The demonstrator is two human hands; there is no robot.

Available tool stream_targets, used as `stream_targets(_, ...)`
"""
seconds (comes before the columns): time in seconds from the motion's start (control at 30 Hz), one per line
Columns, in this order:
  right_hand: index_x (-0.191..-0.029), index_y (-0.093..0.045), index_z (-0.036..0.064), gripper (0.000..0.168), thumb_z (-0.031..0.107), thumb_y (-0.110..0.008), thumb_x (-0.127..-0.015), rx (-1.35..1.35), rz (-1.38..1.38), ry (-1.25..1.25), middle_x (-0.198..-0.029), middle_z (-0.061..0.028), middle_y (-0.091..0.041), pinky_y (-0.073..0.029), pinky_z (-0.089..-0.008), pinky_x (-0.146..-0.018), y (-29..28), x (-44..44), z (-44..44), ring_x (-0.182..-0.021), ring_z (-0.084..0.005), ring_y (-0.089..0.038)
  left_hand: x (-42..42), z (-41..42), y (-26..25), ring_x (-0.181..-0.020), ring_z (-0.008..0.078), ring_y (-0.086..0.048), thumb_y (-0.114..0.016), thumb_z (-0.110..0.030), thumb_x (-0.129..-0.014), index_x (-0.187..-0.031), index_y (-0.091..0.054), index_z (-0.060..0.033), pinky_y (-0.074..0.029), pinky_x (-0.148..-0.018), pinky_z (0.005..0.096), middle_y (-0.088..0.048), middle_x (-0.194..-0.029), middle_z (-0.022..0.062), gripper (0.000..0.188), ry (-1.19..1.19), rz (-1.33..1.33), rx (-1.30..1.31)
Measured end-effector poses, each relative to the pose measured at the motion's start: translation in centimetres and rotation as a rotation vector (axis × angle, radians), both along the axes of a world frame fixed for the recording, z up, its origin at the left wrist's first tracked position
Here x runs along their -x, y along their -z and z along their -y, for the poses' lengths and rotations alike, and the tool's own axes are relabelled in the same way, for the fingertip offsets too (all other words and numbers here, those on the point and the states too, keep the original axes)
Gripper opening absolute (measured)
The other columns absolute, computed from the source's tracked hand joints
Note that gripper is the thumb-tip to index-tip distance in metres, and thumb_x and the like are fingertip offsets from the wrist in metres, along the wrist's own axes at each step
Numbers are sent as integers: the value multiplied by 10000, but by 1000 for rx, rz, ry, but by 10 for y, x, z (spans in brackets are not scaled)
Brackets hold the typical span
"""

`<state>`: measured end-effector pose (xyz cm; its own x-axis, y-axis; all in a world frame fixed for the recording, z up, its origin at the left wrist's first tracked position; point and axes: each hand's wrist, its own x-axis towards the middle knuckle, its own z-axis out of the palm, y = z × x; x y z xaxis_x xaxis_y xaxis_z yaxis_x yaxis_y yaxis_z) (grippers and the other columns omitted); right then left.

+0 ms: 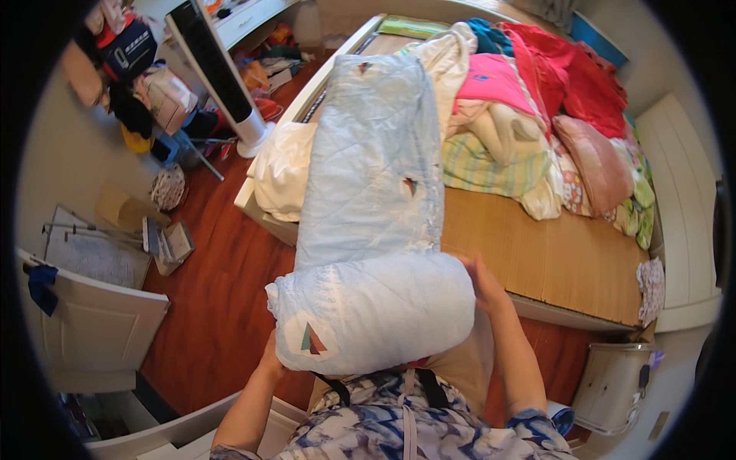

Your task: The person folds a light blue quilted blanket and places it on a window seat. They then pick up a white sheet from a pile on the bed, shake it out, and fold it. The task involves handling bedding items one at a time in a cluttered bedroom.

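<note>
A light-blue quilt (374,167) with small tree patches lies folded into a long strip over the bed's edge, its near end rolled into a thick bundle at my waist. At the bundle's right end, my right hand (486,287) presses against the fabric, its fingers partly hidden. My left hand (273,353) supports the lower left end, most of its fingers hidden behind the roll. Left of the strip, a white cloth bundle (283,171) rests on the bed corner.
Piled clothes and bedding, with a pink garment (497,83) and a red cloth (575,75), cover the bed's far side. A tower fan (221,72) stands left of the bed. An open cabinet door (92,322) is at left, a white heater-like unit (612,388) at lower right.
</note>
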<state>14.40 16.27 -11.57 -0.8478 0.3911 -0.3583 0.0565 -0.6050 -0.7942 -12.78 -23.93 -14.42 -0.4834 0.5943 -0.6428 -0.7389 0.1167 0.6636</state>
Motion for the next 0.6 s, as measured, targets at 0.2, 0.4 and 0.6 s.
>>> stream_targets(0.2, -1471, -470, 36, 625, 378, -622, -972, 170, 199, 117, -1447, -91, -544, -507, -393, -998, 45, -55, 49, -1264, -226, -552, -4, 24, -40, -1334, 309, -516, -698, -366, -888, -1528, -372, -69, -438, -1101, 409, -493, -1488, 139, 776, 443, -555, -24)
stream_targets(0.4, -1463, -488, 43, 662, 292, -741, -905, -51, 317, 77, -1424, -90, -573, -526, -383, -983, 59, -92, 105, -1232, -230, -592, -10, 28, -2, -1154, 323, -648, -926, -343, -644, -1328, -546, -32, -530, -956, 388, -668, -1229, 174, 842, 788, -1132, 243)
stream_targets(0.6, -1488, -445, 25, 856, 328, -855, -800, 159, -20, 288, -1427, -102, -557, -465, -383, -1053, 10, -75, 112, -1274, -240, -546, -5, 4, -20, -1021, 222, -694, -883, -215, -725, -1213, -642, -25, -549, -896, 363, -719, -1139, 132, 576, 489, -869, 83)
